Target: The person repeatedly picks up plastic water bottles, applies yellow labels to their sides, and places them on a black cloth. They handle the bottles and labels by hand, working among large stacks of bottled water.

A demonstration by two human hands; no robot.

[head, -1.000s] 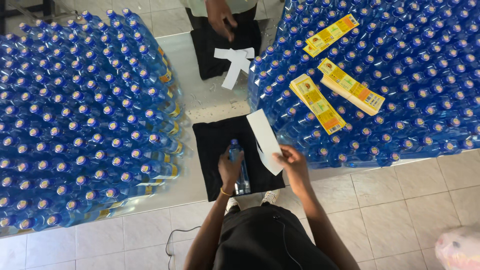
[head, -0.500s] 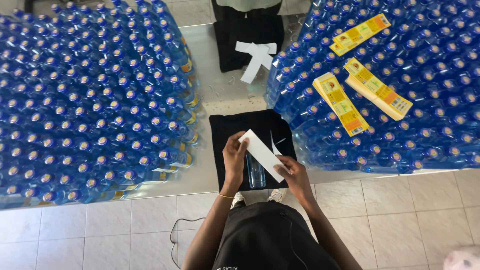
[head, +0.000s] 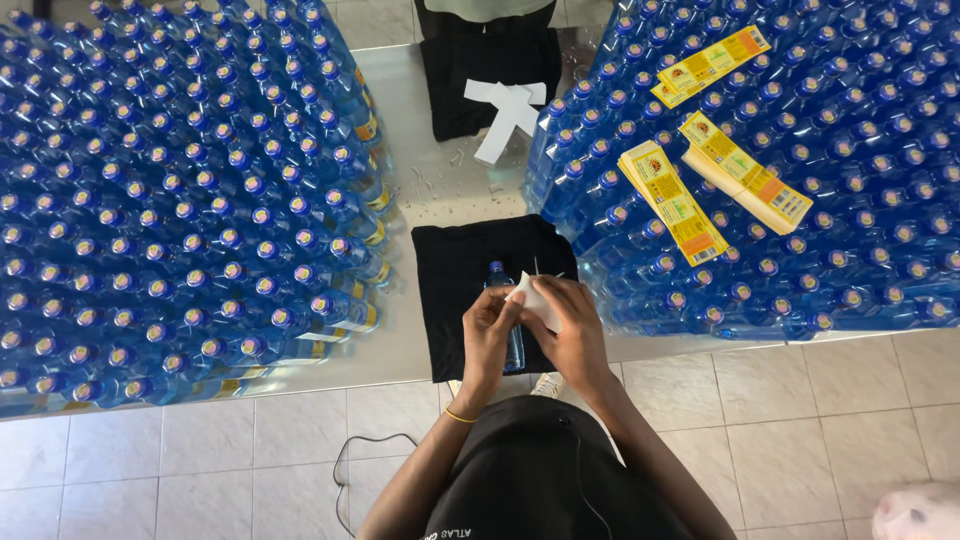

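Observation:
A clear plastic bottle with a blue cap lies on a black cloth on the metal table. My left hand and my right hand meet over the bottle's body. Both pinch a white label strip that is partly wrapped against the bottle. My right hand covers most of the strip. The lower half of the bottle is hidden under my hands.
Massed blue-capped bottles fill the table's left side and right side. Yellow label stacks lie on the right bottles. Across the table, a second black cloth carries white strips. A cable lies on the tiled floor.
The white strip, held raised in my right hand one second ago, has come down onto the bottle. Both hands have closed together over it.

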